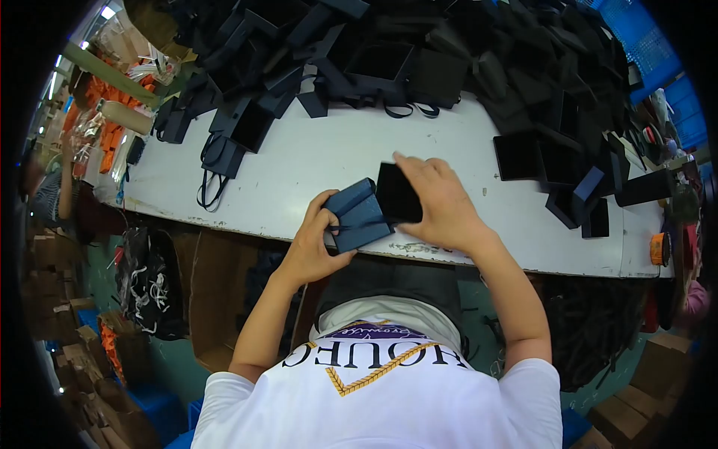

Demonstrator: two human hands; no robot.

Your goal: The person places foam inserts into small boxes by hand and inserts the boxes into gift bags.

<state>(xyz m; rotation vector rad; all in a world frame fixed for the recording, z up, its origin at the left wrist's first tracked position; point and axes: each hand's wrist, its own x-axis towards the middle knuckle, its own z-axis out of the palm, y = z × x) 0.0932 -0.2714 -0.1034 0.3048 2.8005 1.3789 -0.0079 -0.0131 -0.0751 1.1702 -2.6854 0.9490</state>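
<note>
Over the near edge of the worktop (pixel 295 172), my left hand (pixel 305 245) grips a blue box (pixel 360 217); just beside it, my right hand (pixel 446 203) holds a black piece (pixel 399 193). Farther out, I see dark boxes (pixel 439 76) heaped.

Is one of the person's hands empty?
No, the left hand holds a blue box while the right hand holds a black piece beside it.

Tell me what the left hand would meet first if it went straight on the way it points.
The left hand would most likely meet the blue box it holds; beyond that, depth is unclear.
</note>
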